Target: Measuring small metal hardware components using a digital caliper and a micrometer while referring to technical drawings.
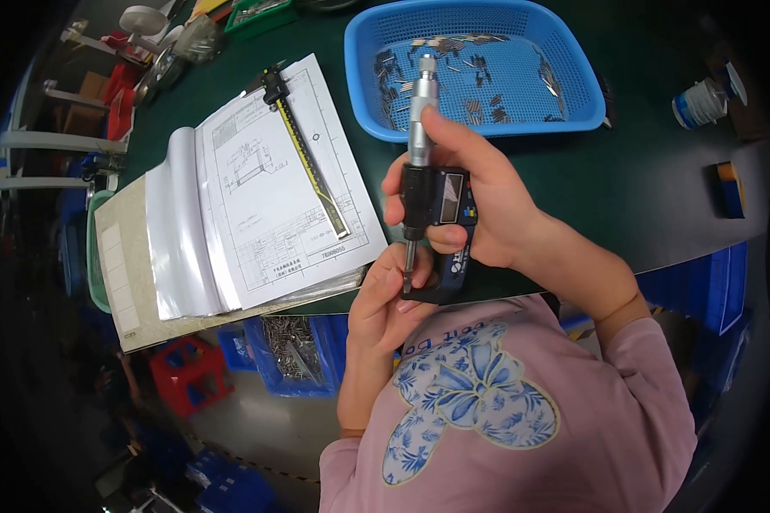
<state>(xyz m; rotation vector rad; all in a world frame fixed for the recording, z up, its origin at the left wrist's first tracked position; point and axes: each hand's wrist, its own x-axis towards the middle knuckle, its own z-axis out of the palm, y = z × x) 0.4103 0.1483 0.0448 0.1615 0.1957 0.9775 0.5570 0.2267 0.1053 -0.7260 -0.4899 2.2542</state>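
I see right hand (494,192) gripping the micrometer (417,192), left hand (378,303) pinching near its spindle (411,253), on what I can't tell. I'd keep it square, thimble (424,90) turned lightly.

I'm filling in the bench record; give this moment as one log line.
right hand: gripping digital micrometer | left hand: at micrometer's measuring end | caliper: lying on drawing sheet | blue basket: holding small metal parts

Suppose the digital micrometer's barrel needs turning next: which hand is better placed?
Probably the right hand: its thumb rests against the silver barrel, while the left hand sits lower, by the spindle.
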